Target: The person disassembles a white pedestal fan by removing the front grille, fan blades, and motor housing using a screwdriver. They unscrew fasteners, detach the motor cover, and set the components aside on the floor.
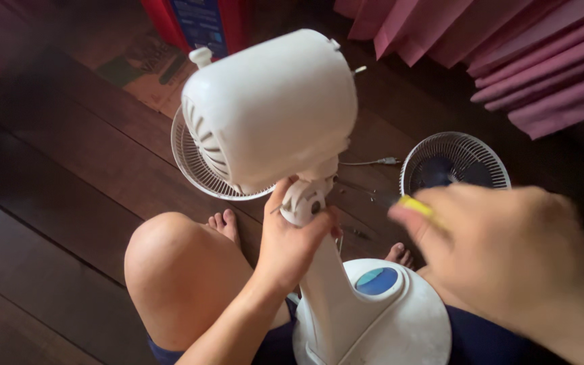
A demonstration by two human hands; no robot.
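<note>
The fingers of the left hand (292,243) are curled tight around the neck joint (303,201) of a white table fan, thumb up along one side of the joint and the other fingers wrapped round the far side, so the hand grips the fan just under its motor housing (272,108). The right hand (508,250) is close to the camera and blurred; its fingers are closed around a tool with a yellow handle (416,205), only the handle's tip showing past the fingers, pointing toward the neck joint and near it without touching. The tool's working end cannot be made out. The motor housing is tilted, its vented back facing left, with a small white knob (201,55) on top. Below the left hand the white stem (326,290) runs down to the round base (400,324), which carries a blue oval panel (377,280) and rests between the person's legs; the left knee (170,263) rises beside the left forearm, and bare toes (223,222) show beyond it. One round wire grille (194,162) lies on the dark wooden floor (55,169) behind the housing, another grille (455,161) lies to the right, well apart from the first. Pink pleated curtain (508,47) hangs at upper right.
</note>
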